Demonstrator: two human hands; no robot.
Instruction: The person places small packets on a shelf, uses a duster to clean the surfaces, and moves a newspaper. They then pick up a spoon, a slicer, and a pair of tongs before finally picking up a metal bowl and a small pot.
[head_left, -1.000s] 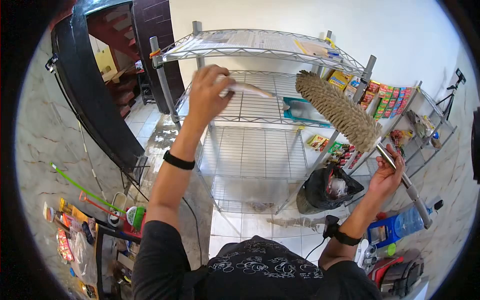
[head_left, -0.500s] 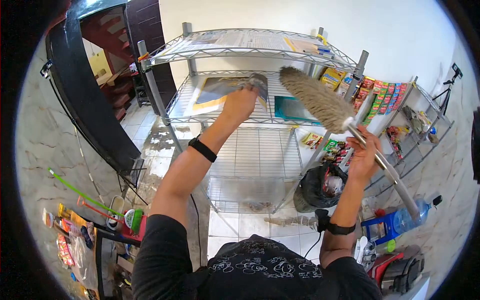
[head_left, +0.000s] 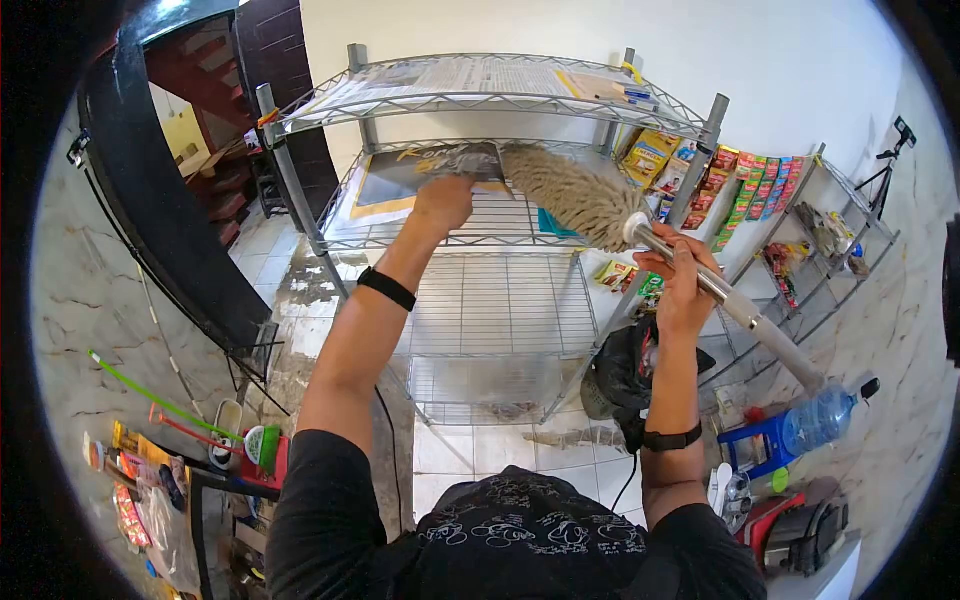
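My right hand (head_left: pixel 682 285) is wrapped round the metal handle of a fluffy beige duster (head_left: pixel 575 195). The duster's head points up and left, over the right part of the rack's second shelf. Above that same shelf, my left hand (head_left: pixel 443 205) is closed on what looks like a grey cloth (head_left: pixel 478 160), its fingers mostly hidden from me. Beneath the cloth lies a dark printed sheet of newspaper (head_left: pixel 390 182) with a yellow border. A teal object (head_left: pixel 553 222) shows partly below the duster head.
The wire rack (head_left: pixel 300 190) has newspaper (head_left: pixel 450 80) on its top shelf. Hanging sachets (head_left: pixel 755 195) and a black bag (head_left: pixel 625 375) are on the right, with a water bottle (head_left: pixel 818 425) lower down. A green-handled brush (head_left: pixel 262 447) stands at left.
My left hand has moved left and slightly down across the newspaper with the cloth. The duster in my right hand has shifted left, its head now nearer the newspaper.
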